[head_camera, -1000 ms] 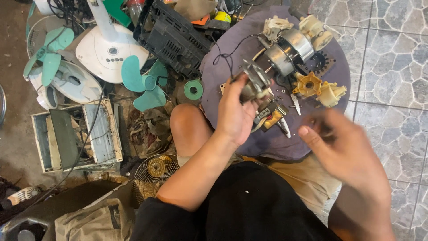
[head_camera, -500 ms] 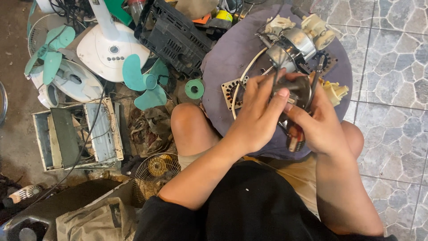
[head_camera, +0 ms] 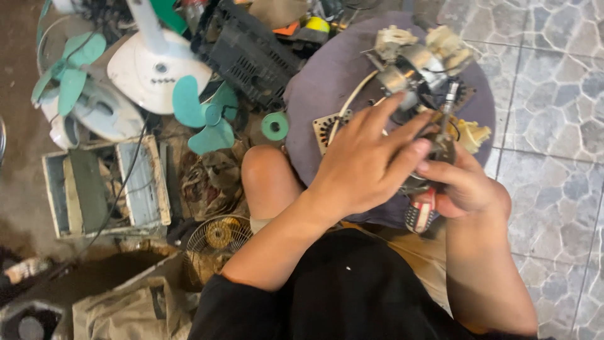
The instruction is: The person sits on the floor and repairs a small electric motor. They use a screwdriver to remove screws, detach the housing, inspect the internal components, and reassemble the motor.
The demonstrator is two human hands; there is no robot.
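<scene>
While gripped: one motor (head_camera: 434, 148), two hands.

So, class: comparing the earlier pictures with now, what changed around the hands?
The right hand swung in from the right and gripped the small motor part with the left hand. The fan blades and the purple cloth stayed put.

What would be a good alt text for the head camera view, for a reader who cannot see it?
Seen from above, a person's left hand and right hand grip a small metal motor part over a round purple cloth strewn with fan motor pieces. To the left lie teal fan blades, a white fan base and a black plastic housing.
</scene>
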